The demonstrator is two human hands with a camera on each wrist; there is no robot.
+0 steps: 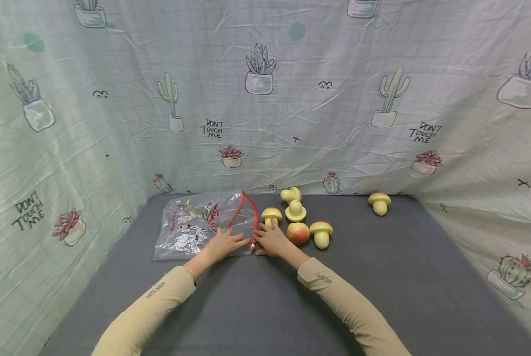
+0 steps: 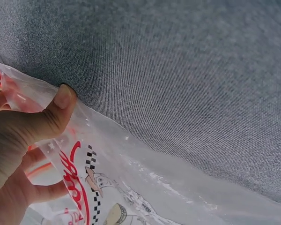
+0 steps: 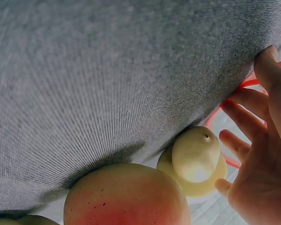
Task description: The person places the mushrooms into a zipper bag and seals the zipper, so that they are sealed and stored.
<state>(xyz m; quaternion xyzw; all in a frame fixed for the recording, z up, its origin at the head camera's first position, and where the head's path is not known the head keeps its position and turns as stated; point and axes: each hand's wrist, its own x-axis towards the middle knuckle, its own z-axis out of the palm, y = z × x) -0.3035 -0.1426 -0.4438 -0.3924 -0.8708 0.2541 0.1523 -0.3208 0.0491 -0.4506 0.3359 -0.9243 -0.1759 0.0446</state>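
A clear plastic bag (image 1: 185, 235) with printed cartoon figures and a red drawstring (image 1: 236, 215) lies flat on the dark table. My left hand (image 1: 223, 244) rests on its right part, fingers spread; in the left wrist view the thumb (image 2: 58, 110) lies along the near edge of the film. At the bag's mouth, my right hand (image 1: 272, 240) touches the red edge with extended fingers (image 3: 250, 112). Just beyond the right hand stands a yellow toy mushroom (image 1: 272, 215), also seen as a pale mushroom (image 3: 196, 157) beside the fingers in the right wrist view.
Several more toy mushrooms gather right of my right hand, including one with a red-orange cap (image 1: 298, 233) and another tinged orange (image 1: 321, 235). A lone mushroom (image 1: 379, 202) sits at the back right. A printed curtain (image 1: 292, 113) encloses the table's back and sides.
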